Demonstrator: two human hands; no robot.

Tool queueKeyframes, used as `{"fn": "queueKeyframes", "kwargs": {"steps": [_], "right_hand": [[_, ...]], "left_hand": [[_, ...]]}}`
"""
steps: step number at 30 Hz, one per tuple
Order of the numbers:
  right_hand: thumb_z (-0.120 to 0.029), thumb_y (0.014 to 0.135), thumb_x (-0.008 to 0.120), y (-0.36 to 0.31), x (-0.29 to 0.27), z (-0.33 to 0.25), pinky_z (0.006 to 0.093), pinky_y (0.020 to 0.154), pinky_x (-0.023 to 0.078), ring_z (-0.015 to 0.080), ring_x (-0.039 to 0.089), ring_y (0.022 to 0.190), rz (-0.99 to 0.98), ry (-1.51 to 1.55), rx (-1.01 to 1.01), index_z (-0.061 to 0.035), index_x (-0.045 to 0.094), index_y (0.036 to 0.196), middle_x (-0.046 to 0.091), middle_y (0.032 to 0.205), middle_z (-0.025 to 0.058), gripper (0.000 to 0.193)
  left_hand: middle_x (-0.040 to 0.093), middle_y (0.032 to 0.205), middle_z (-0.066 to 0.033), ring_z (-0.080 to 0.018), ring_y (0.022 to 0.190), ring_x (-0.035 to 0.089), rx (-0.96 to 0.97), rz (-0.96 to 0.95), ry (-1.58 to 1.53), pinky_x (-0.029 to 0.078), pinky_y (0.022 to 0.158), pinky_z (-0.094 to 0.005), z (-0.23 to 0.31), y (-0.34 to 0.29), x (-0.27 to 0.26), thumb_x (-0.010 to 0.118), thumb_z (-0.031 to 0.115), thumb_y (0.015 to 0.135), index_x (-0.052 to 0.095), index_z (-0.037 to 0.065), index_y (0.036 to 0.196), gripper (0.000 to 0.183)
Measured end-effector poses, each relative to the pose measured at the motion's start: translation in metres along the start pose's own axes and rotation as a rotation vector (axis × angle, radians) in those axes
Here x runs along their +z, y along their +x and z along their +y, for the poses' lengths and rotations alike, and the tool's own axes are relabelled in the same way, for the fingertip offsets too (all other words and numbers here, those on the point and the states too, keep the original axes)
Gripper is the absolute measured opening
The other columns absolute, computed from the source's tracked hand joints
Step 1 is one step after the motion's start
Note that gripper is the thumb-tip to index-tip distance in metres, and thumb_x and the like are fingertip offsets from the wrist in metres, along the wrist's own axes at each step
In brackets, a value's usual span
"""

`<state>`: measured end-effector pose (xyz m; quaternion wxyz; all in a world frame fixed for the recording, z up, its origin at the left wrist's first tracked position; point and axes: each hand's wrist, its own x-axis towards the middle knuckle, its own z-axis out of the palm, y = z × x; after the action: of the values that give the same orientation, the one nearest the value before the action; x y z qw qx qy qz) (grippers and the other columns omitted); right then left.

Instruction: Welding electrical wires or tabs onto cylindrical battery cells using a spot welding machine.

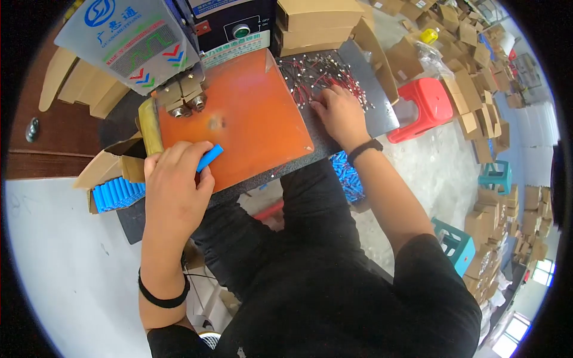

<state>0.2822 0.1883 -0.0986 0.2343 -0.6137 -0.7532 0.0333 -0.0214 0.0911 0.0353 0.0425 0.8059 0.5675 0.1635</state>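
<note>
My left hand (175, 182) is closed around a blue cylindrical cell (210, 157) whose end sticks out over the orange work plate (250, 113). That plate lies under the two metal electrode tips (189, 106) of a grey spot-welding machine (134, 39). My right hand (340, 113) rests with fingers spread on a pile of red and black wire leads (310, 74) on a grey sheet to the right of the plate. Whether it pinches a lead is hidden by the fingers.
An open cardboard box of blue cells (116, 194) sits at the left of the plate. More blue cells (347, 176) lie lower right by my knee. Stacked cardboard boxes (313, 24) stand behind the wires. A red stool (425, 107) and teal stools (453, 241) stand on the littered floor.
</note>
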Motion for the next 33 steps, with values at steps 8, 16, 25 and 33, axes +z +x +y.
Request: {"fn": "queueKeyframes", "kwargs": {"steps": [8, 16, 25, 33], "right_hand": [[-0.016, 0.088, 0.064, 0.008, -0.035, -0.003, 0.0429, 0.08, 0.051, 0.0336, 0.062, 0.093, 0.049, 0.016, -0.007, -0.0045, 0.066, 0.094, 0.063, 0.092, 0.0135, 0.013], [-0.014, 0.094, 0.06, -0.001, -0.056, 0.002, 0.0357, 0.077, 0.049, 0.0283, 0.063, 0.087, 0.066, 0.355, 0.108, -0.0008, 0.06, 0.098, 0.064, 0.092, 0.0142, 0.014], [-0.012, 0.086, 0.068, -0.01, -0.044, 0.034, 0.0397, 0.082, 0.048, 0.0324, 0.059, 0.096, 0.143, 0.059, -0.165, -0.0067, 0.063, 0.099, 0.063, 0.101, 0.0121, 0.015], [-0.012, 0.082, 0.069, -0.014, -0.045, 0.011, 0.0422, 0.082, 0.048, 0.0347, 0.058, 0.096, 0.05, 0.055, -0.107, -0.007, 0.063, 0.099, 0.058, 0.096, 0.0127, 0.018]], "left_hand": [[0.064, 0.099, -0.0088, -0.0277, 0.091, 0.06, 0.005, 0.059, -0.034, 0.038, 0.089, -0.0379, -0.006, 0.001, 0.008, 0.066, 0.005, 0.079, 0.065, 0.008, 0.108, 0.029], [0.063, 0.1, -0.0081, -0.0277, 0.093, 0.059, -0.022, 0.055, -0.081, 0.038, 0.09, -0.0377, -0.008, 0.0, 0.01, 0.065, 0.005, 0.08, 0.066, 0.008, 0.109, 0.029], [0.063, 0.103, -0.0083, -0.0281, 0.096, 0.057, -0.013, 0.078, -0.086, 0.037, 0.093, -0.0384, -0.007, 0.0, 0.017, 0.065, 0.006, 0.081, 0.066, 0.009, 0.111, 0.029], [0.062, 0.104, -0.0079, -0.0276, 0.098, 0.057, -0.036, 0.07, -0.072, 0.036, 0.094, -0.0389, -0.009, -0.003, 0.018, 0.065, 0.007, 0.082, 0.066, 0.008, 0.111, 0.029]]}}
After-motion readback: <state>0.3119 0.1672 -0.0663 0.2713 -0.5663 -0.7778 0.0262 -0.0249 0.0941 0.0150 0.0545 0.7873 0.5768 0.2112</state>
